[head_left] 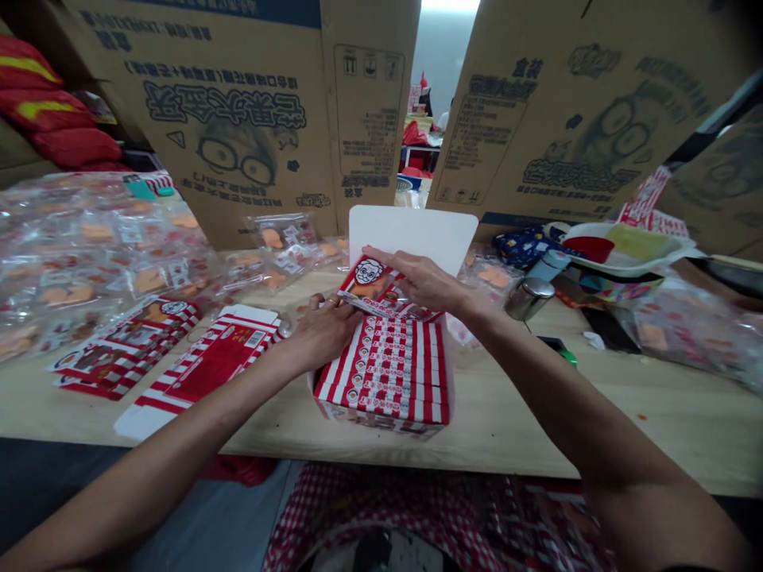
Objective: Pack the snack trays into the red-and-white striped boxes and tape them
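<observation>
In the middle of the table stands an open display box (381,433) with its white lid flap (411,234) raised at the back. A row of small red-and-white striped boxes (387,373) stands packed inside it. My right hand (420,280) is closed on one more small red box (369,274), printed with a cartoon face, tilted over the back of the row. My left hand (327,330) is bent over the display box's left side, its fingertips near the lower left corner of the held box. Its grip is partly hidden.
To the left lie flat red-striped cartons (223,357) and stacked printed cartons (128,345). Clear bags with orange pieces (95,238) heap behind them. Large cardboard boxes (250,119) wall off the back. A metal cup (529,299) and white tray (632,246) stand at right.
</observation>
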`<action>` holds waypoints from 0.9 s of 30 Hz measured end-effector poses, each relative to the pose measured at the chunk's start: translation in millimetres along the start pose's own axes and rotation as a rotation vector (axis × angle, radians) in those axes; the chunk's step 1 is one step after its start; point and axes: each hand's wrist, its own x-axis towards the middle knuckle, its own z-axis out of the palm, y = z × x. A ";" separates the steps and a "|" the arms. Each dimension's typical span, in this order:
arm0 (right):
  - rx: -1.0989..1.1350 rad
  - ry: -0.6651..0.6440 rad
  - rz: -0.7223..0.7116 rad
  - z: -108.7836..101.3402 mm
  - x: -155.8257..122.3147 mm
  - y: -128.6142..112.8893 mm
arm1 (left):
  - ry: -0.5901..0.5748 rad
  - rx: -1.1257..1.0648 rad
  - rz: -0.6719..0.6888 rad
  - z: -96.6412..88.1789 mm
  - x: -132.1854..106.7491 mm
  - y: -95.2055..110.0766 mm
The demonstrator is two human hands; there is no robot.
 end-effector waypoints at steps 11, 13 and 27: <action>-0.119 -0.303 0.214 -37.9 -17.1 -48.5 | 0.051 -0.225 -0.055 1.3 -3.8 8.5; -0.255 -0.330 0.246 -42.5 -2.8 -57.8 | 0.152 -0.481 -0.170 -0.5 -1.1 7.1; -0.439 -0.759 0.126 -38.9 80.9 -67.2 | -0.096 -1.571 -0.296 38.3 42.9 -12.5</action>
